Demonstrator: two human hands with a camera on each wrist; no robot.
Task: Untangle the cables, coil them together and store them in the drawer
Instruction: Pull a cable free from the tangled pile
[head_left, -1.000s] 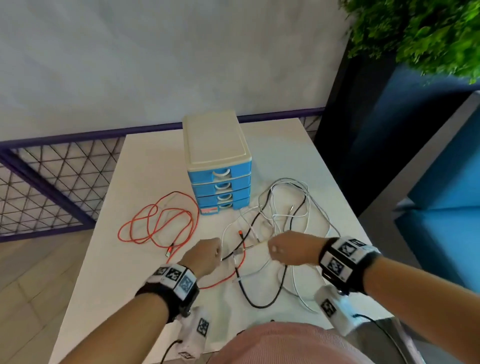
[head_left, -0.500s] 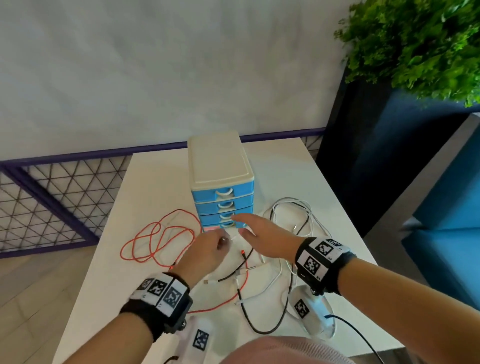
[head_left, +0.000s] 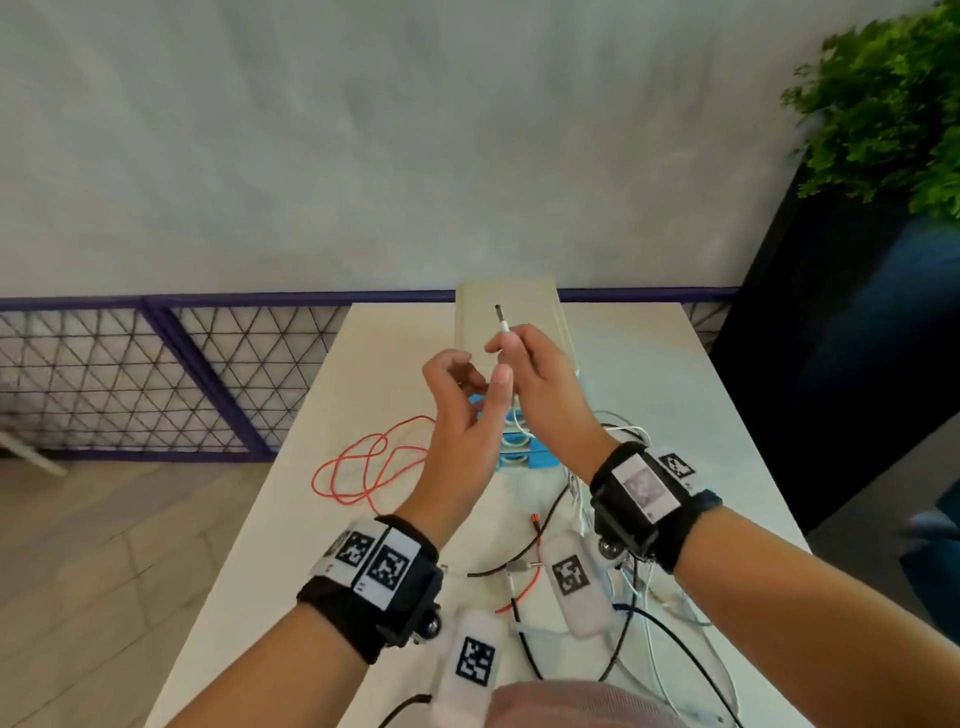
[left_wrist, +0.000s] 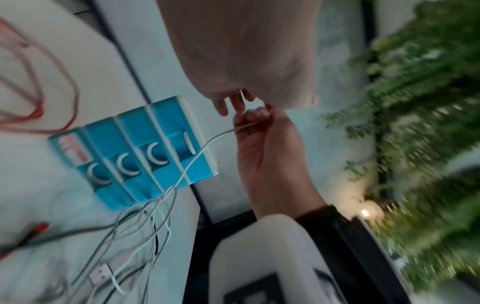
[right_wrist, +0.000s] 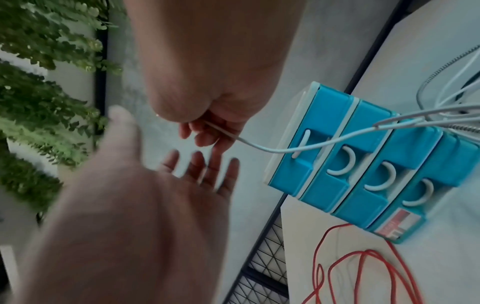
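My right hand (head_left: 500, 345) is raised in front of the drawer unit (head_left: 540, 304) and pinches the plug end of a white cable (head_left: 503, 325), which points upward. The cable trails from its fingers (right_wrist: 207, 133) down across the blue drawers (right_wrist: 363, 164) to a tangle of white and black cables (head_left: 618, 613) on the table. My left hand (head_left: 467, 374) hovers just left of it, fingers loose and holding nothing. A red cable (head_left: 363, 467) lies in loops left of the drawers, its other end crossing a black cable (head_left: 519, 551). All drawers look closed.
The white table (head_left: 395, 353) is narrow, with its left edge over a wooden floor. A purple mesh railing (head_left: 156, 374) runs behind it. A dark planter (head_left: 831, 364) with a green plant (head_left: 893, 104) stands at the right.
Both hands have risen from the cable tangle on the table. The right hand went from reaching with straight fingers to pinching the white cable's plug end up high. The view tilted upward.
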